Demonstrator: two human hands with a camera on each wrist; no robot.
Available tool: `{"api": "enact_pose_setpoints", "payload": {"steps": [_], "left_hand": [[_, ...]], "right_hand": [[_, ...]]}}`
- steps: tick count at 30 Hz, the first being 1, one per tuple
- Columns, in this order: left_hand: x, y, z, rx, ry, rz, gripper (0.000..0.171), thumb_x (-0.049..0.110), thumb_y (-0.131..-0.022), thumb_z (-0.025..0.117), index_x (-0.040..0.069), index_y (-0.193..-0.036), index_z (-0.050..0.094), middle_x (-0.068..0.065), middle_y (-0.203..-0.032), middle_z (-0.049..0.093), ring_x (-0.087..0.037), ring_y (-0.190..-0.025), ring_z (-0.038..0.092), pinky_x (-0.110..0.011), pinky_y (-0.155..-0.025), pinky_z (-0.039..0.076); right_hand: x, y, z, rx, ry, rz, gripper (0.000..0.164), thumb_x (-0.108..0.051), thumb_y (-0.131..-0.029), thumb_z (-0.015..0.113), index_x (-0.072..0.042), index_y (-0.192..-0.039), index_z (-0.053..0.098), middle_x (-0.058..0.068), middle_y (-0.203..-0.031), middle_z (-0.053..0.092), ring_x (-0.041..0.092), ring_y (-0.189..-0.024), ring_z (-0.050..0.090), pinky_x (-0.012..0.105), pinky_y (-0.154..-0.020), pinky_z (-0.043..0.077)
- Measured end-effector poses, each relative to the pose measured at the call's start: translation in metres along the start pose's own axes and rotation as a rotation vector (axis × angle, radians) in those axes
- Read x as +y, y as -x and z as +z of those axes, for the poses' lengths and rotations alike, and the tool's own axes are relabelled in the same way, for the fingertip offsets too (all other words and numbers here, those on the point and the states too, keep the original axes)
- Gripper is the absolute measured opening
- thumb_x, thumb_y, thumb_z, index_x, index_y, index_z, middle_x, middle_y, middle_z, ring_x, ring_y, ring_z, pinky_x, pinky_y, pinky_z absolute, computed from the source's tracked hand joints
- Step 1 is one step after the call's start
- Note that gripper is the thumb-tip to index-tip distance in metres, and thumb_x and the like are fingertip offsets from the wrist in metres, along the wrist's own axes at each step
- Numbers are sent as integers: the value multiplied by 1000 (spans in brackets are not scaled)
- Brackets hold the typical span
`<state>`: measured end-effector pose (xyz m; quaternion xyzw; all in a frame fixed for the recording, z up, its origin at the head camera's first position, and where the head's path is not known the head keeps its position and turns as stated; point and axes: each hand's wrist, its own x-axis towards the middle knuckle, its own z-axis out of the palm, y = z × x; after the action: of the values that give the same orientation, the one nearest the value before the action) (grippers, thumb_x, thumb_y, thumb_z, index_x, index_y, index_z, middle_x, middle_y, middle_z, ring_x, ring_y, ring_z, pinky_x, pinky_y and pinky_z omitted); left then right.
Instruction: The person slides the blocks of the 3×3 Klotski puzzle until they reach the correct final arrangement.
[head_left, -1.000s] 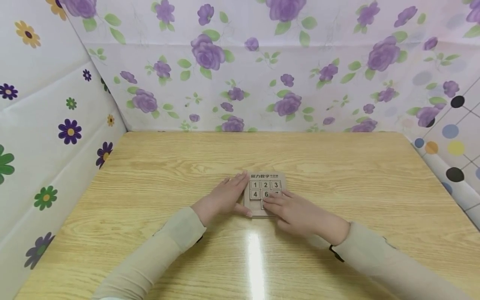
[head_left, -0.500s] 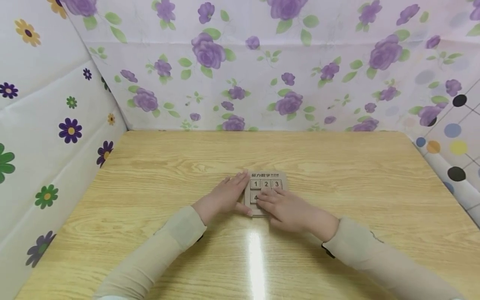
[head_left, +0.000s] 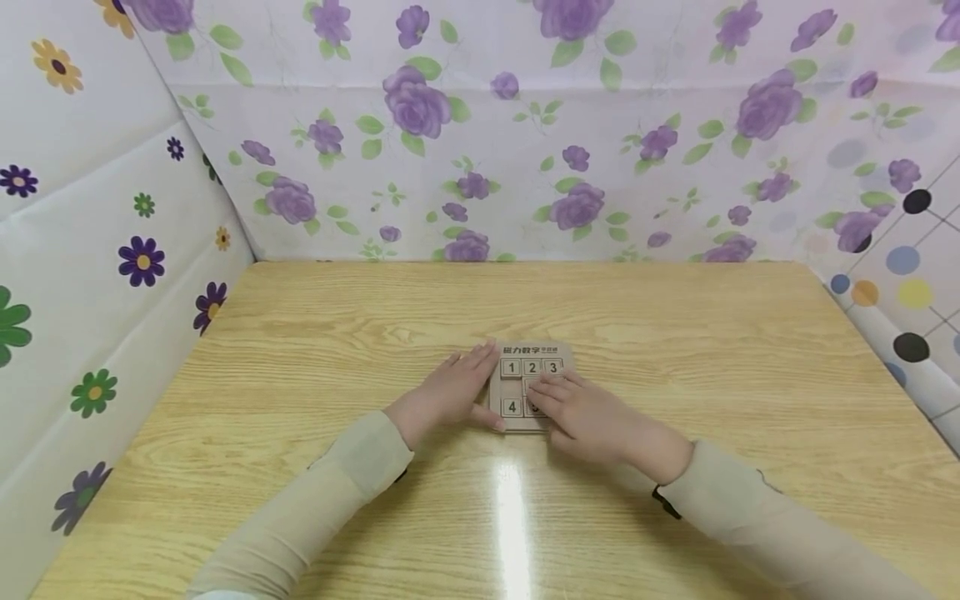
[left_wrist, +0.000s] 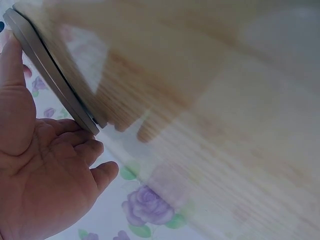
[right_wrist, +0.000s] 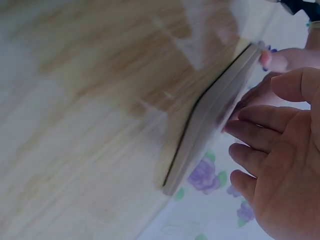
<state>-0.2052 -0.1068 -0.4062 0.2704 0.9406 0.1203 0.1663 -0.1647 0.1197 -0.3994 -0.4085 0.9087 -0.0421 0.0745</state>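
A wooden number slide puzzle [head_left: 525, 425] lies flat on the table. Tiles 1, 2 and 3 fill its top row, and tile 4 [head_left: 512, 407] sits at bottom left below a gap. My left hand [head_left: 453, 392] lies along the puzzle's left side, with its thumb at the near corner. In the left wrist view its fingers touch the edge of the puzzle [left_wrist: 50, 70]. My right hand [head_left: 596, 421] reaches over the right part, extended fingertips on the middle tiles, hiding several of them. The right wrist view shows the puzzle [right_wrist: 210, 120] from the side, beyond that hand's fingers.
The glossy wood-grain table [head_left: 360, 325] stretches around the puzzle and reflects a light streak near its front. Flowered cloth [head_left: 480, 167] hangs behind, with patterned sheets at the left [head_left: 97, 250] and right [head_left: 915, 275].
Tile 4 has slid down from the middle row to the bottom left corner, leaving a gap above it. My right hand moved left over it, then back right. My left hand has stayed put.
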Motion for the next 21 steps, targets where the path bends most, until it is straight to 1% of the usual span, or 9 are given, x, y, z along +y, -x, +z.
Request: {"api": "enact_pose_setpoints", "payload": {"steps": [3,10,14,17,21], "left_hand": [[0,0,0,-1,-1,-1,112,57,-73,71,3,-152,13,-11,-159,7,-25,-147,10,-46,-120,13],[0,0,-1,3,-2,8,112,57,-73,71,2,-152,13,-12,-159,8,-26,-147,11,-46,-120,13],[0,0,-1,6,-4,17,112,57,-73,71,2,-152,15,-12,-159,9,-26,-147,11,-47,-120,13],[0,0,-1,4,-9,17,111,57,-73,71,2,-152,14,-12,-159,9,-26,-147,11,-47,-120,13],[0,0,-1,2,-8,14,112,57,-73,71,2,-152,14,-12,-159,9,-26,-147,11,-47,-120,13]], "right_hand": [[3,-1,1,3,-2,11,52,-20,-93,47,3,-140,43,17,-147,41,34,-139,32,50,-117,21],[1,-11,2,2,-28,-27,54,-21,-93,47,-1,-142,41,13,-149,39,32,-141,30,49,-117,21],[-1,-15,2,0,-49,-46,54,-20,-93,47,-1,-143,41,13,-149,39,32,-142,29,50,-117,21],[-1,-14,2,16,-53,-65,53,-18,-92,48,1,-141,42,15,-148,41,34,-141,30,51,-117,22],[0,-4,1,37,-33,-70,53,-17,-91,50,3,-140,43,17,-148,40,35,-140,31,52,-116,22]]}}
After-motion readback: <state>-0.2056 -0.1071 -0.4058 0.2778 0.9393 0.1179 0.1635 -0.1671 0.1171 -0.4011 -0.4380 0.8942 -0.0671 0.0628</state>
